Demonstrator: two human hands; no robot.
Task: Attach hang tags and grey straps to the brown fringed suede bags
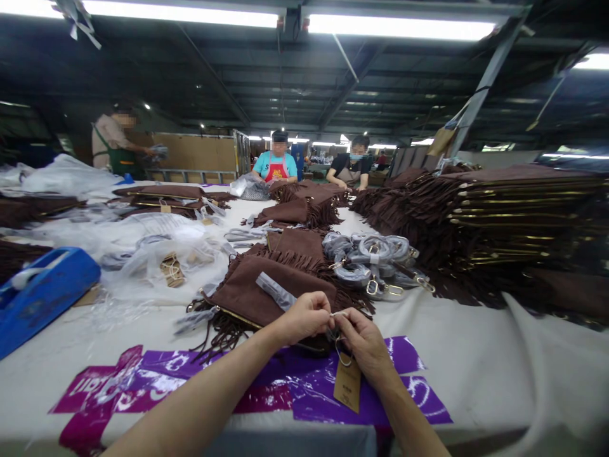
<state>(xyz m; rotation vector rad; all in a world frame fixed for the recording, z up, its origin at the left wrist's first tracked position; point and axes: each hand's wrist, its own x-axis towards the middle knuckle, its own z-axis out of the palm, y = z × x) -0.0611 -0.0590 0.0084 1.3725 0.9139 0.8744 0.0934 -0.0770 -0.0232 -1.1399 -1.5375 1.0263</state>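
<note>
Both of my hands meet at the near edge of a brown fringed bag (pixel 257 285) with a gold zipper. My left hand (pixel 309 315) is closed in a pinch, its fingertips against those of my right hand (pixel 359 336). Between them runs the thin white string (pixel 343 358) of a kraft paper hang tag (pixel 347 385), which dangles below my right hand over purple plastic (pixel 323 400). My right thumb and forefinger are pinched together as well. A strip of grey wrapping (pixel 276 291) lies on the bag. The exact spot where the string meets the bag is hidden by my fingers.
Coiled, wrapped straps with gold clasps (pixel 373 260) lie behind the bag. Tall stacks of brown bags (pixel 514 216) stand at right. At left are a blue tape dispenser (pixel 47 292), a bundle of tags (pixel 172 270) and clear plastic bags (pixel 137 279). Several people work farther back.
</note>
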